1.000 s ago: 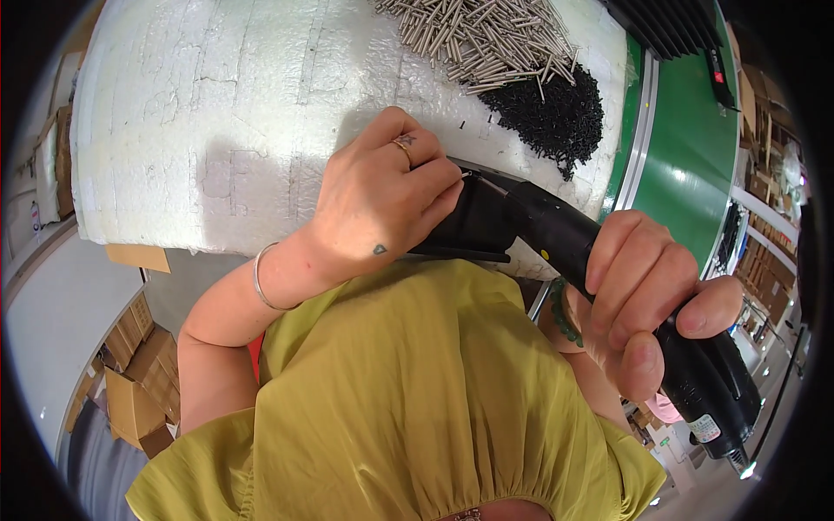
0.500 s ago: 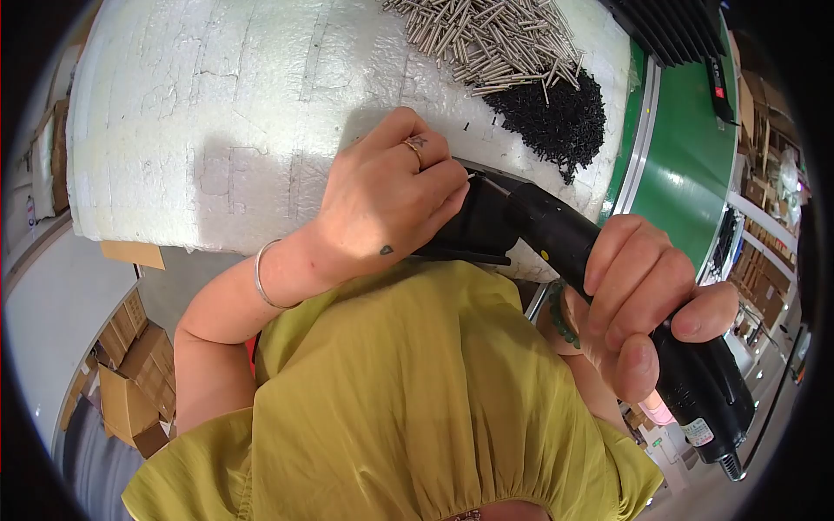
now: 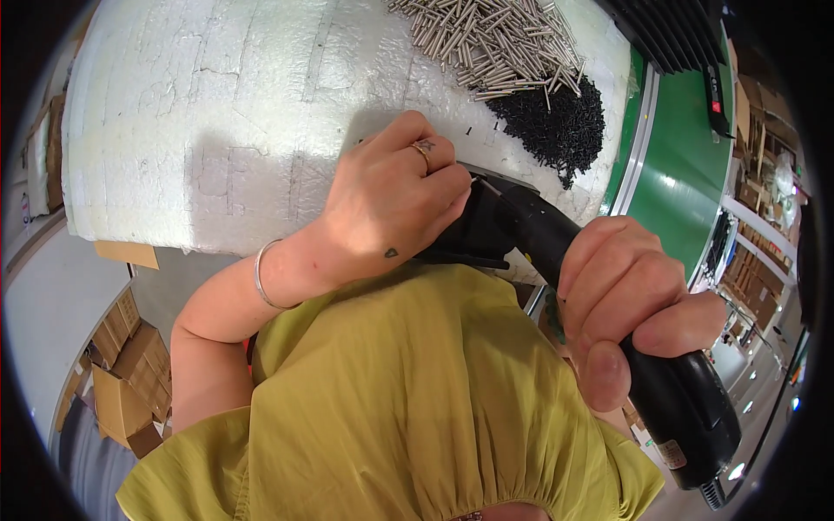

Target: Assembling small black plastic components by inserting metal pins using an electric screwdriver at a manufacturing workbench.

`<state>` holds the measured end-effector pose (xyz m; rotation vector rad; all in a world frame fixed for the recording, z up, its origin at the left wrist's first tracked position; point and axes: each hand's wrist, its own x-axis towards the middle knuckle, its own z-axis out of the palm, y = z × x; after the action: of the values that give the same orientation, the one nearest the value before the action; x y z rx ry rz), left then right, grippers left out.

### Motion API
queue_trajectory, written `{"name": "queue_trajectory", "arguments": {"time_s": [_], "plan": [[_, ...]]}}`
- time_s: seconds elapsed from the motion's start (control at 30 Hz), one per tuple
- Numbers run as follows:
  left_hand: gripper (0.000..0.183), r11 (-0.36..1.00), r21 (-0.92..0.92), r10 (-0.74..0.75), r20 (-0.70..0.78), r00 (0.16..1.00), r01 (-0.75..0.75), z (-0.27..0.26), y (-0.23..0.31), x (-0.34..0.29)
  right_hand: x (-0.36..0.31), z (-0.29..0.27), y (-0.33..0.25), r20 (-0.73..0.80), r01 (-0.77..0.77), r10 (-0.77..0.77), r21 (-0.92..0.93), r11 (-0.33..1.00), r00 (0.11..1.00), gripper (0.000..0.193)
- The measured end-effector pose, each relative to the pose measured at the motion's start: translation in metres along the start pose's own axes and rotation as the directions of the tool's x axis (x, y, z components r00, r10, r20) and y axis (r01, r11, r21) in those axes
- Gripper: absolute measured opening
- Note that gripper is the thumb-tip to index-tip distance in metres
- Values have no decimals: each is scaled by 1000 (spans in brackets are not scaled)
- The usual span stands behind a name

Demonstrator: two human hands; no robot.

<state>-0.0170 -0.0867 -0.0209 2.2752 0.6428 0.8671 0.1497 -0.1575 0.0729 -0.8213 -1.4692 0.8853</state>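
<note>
My right hand (image 3: 638, 304) is wrapped round a black electric screwdriver (image 3: 682, 404), which slants from the lower right up toward the middle. Its thin bit (image 3: 488, 186) points at the fingertips of my left hand (image 3: 391, 187). Those fingers are closed in a pinch at the upper edge of a black panel-like part (image 3: 473, 227), beside the bit's tip. What they pinch is hidden behind the knuckles. The black part rests at the near edge of the table, against my front, and is partly covered by my left hand.
A white, wrapped work surface (image 3: 261, 78) spreads ahead. Metal pins (image 3: 495, 43) lie heaped at its far right, next to a pile of small black screws (image 3: 560, 130). Beyond stand a green surface (image 3: 682, 174) and stacked black finned parts (image 3: 673, 35). Cardboard boxes (image 3: 130, 391) sit at lower left.
My right hand and the screwdriver's body have shifted left and slightly down, tilting the tool more steeply. My left hand has barely moved and keeps its pinch at the black part.
</note>
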Motion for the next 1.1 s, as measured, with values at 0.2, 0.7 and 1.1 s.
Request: {"name": "queue_trajectory", "arguments": {"time_s": [0.2, 0.7, 1.1], "plan": [[17, 1000, 19, -19, -7, 1000, 19, -3, 1, -4, 8, 4, 1, 83, -49, 51, -28, 998, 995, 30], [64, 960, 240, 57, 345, 937, -146, -33, 16, -5, 3, -22, -23, -387, 207, -135, 152, 967, 912, 27], [56, 716, -190, -696, -123, 708, 671, -206, -61, -30, -28, -57, -9, -657, 283, -166, 75, 956, 735, 24]]}}
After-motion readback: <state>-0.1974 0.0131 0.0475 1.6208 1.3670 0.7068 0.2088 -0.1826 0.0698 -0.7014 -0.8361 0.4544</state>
